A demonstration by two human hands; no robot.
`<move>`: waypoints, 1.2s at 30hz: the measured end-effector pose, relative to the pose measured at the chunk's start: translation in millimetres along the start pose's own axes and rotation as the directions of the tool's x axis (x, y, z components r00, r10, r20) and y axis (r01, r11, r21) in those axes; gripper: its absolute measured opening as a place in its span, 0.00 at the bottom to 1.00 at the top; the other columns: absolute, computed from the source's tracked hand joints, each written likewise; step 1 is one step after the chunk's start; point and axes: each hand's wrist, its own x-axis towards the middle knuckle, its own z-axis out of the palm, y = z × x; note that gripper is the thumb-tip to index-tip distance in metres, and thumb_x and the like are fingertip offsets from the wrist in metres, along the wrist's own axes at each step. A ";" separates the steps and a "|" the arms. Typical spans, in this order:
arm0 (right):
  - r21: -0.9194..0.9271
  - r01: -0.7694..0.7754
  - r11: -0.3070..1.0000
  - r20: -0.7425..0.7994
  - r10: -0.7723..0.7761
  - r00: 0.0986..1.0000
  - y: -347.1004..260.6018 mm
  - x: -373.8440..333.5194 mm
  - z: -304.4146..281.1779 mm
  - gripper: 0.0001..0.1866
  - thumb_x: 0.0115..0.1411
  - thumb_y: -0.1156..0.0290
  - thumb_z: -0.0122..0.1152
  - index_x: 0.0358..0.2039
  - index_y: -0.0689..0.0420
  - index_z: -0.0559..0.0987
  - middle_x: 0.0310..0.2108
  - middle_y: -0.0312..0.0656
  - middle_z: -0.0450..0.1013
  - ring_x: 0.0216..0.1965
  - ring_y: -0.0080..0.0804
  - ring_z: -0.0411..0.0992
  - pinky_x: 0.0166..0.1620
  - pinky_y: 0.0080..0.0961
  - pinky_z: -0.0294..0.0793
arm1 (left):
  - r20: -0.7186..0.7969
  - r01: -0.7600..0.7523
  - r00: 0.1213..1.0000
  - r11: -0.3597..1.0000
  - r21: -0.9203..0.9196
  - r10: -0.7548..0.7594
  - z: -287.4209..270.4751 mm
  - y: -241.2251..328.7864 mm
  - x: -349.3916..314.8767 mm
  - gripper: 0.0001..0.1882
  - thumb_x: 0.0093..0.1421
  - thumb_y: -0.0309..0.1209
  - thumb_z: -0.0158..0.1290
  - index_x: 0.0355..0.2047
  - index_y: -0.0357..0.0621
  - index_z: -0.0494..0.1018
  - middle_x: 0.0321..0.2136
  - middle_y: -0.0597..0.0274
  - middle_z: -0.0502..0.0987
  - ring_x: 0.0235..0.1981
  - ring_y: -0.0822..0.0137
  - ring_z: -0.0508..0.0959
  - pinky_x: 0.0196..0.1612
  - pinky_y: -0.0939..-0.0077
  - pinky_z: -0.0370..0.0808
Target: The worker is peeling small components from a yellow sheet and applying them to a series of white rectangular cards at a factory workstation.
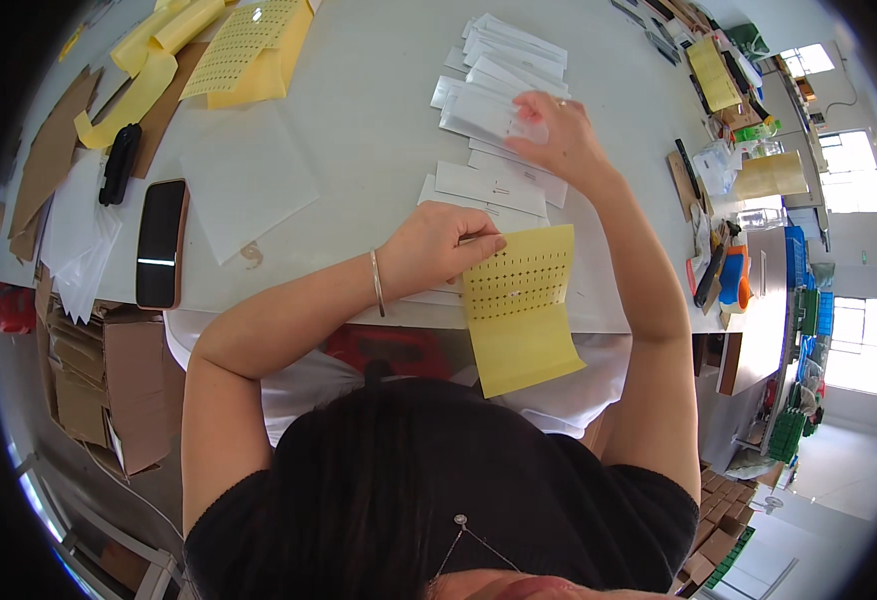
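Note:
My left hand [451, 243] pinches the top left corner of a yellow sticker sheet [522, 310] between thumb and fingers. Rows of small dark marks cover the sheet's upper half; its lower part is plain and hangs past the table's near edge. Farther off to the right, my right hand [561, 138] hovers over or touches a row of overlapping white paper slips [494, 108]. Its thumb and forefinger are apart, with slight blur at the tips, and nothing shows between them. More white slips [489, 186] lie between my two hands, partly covered by the left one.
At the left lie a phone [162, 245], a black tool [120, 165], white sheets [244, 185] and brown cardboard [51, 155]. More yellow sticker sheets [249, 45] lie at the far left. A cardboard box [134, 385] stands below the table edge. Tape rolls [734, 280] sit at the right.

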 end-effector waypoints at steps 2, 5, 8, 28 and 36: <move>0.239 -0.041 0.970 0.142 0.007 0.990 -18.5 -12.8 -7.9 0.23 0.48 0.63 0.69 0.42 0.57 0.74 0.35 0.39 0.75 0.39 0.31 0.72 0.50 0.30 0.67 | -0.030 -0.031 0.999 0.999 0.010 0.032 1.3 -4.9 -0.2 0.12 0.59 0.33 0.51 0.33 0.36 0.77 0.18 0.61 0.76 0.14 0.74 0.73 0.20 0.80 0.70; 0.408 -0.109 0.907 0.325 -0.033 0.945 -35.3 -31.4 -15.8 0.17 0.49 0.68 0.68 0.40 0.59 0.76 0.34 0.38 0.75 0.38 0.27 0.72 0.43 0.25 0.71 | -0.042 -0.017 0.999 1.000 0.022 0.018 0.7 -3.8 -0.4 0.13 0.57 0.33 0.51 0.32 0.35 0.77 0.18 0.57 0.77 0.15 0.70 0.75 0.23 0.76 0.72; 0.581 -0.250 0.775 0.364 0.028 0.931 -35.6 -39.8 -24.1 0.09 0.51 0.73 0.64 0.34 0.59 0.78 0.33 0.38 0.75 0.38 0.27 0.72 0.43 0.25 0.71 | -0.028 0.072 0.997 0.997 -0.014 -0.072 -0.4 0.8 -1.2 0.13 0.56 0.32 0.51 0.32 0.33 0.77 0.18 0.58 0.77 0.15 0.71 0.75 0.22 0.77 0.72; 0.349 -0.003 0.937 -0.143 0.057 0.988 -4.3 -1.8 4.1 0.03 0.54 0.70 0.60 0.29 0.53 0.78 0.34 0.35 0.74 0.44 0.36 0.68 0.53 0.34 0.61 | -0.032 0.221 0.969 0.921 -0.320 -0.244 -7.1 -0.8 6.5 0.10 0.62 0.31 0.50 0.32 0.35 0.74 0.18 0.67 0.74 0.12 0.81 0.67 0.16 0.85 0.64; -0.006 -0.029 1.000 -0.130 0.028 0.991 -9.2 3.6 22.4 0.15 0.54 0.63 0.62 0.42 0.52 0.77 0.39 0.39 0.74 0.47 0.39 0.68 0.56 0.37 0.60 | -0.024 0.083 0.996 0.984 -0.158 -0.088 -4.8 0.0 0.9 0.11 0.61 0.32 0.50 0.32 0.33 0.75 0.16 0.64 0.74 0.12 0.77 0.70 0.18 0.80 0.68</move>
